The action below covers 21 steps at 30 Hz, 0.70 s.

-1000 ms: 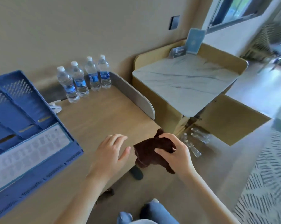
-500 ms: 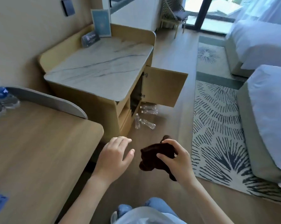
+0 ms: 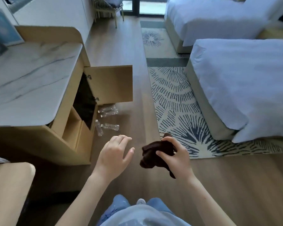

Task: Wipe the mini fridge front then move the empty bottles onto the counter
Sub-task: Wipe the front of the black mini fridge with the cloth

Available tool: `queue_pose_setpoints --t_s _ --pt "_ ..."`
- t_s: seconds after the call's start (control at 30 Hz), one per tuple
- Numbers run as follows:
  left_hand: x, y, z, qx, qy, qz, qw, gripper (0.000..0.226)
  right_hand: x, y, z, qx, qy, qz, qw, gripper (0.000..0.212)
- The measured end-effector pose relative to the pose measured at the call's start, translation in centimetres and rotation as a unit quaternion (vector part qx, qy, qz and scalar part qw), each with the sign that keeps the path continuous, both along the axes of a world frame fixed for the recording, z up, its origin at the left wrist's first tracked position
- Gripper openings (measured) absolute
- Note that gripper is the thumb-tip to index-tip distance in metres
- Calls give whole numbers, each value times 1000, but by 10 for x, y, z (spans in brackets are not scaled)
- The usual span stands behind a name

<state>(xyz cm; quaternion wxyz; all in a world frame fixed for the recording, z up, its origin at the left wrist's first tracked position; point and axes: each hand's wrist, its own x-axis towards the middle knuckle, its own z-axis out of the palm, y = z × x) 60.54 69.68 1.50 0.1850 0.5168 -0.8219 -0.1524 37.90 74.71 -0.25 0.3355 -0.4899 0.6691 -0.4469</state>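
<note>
Two bare hands reach forward over a wooden floor (image 3: 137, 98). Nearest, the right hand (image 3: 175, 159) clutches a crumpled dark brown cloth (image 3: 153, 152), thumb and fingers curled round it. The left hand (image 3: 114, 154), just left of the cloth and apart from it, is relaxed with fingers spread, holding nothing. Beyond the left hand, four empty bottles (image 3: 109, 127) lie on the floor at the foot of a wooden cabinet (image 3: 78, 144) whose door (image 3: 112, 84) stands open. Inside, the dark mini fridge front (image 3: 85, 105) shows, well beyond the cloth. A marble counter (image 3: 31, 82) tops the cabinet, far left. Wiping looks not yet begun; next, the cloth likely must travel forward, left and low to that dark front
</note>
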Motion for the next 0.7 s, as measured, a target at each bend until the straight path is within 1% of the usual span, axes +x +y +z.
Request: queue_pose_setpoints --t_s 0.17,0.3,0.33,0.47,0.7 --pt "-38 -34 2 -1 -3 -24 1000 34 -38 -19 -1 11 -6 -29 999 41" --pt "-65 -73 13 -7 -10 -45 999 49 -60 -53 1 11 -19 -48 999 40" --pt "-71 -84 14 -11 -10 -50 999 50 -65 -63 1 7 -22 -51 998 40" --pt "-87 -138 8 -25 -5 -49 998 31 -79 -113 -3 -5 -22 -62 998 41" --pt "-107 -260 -14 -7 5 -59 998 31 -98 -232 -20 6 -11 -67 998 41"
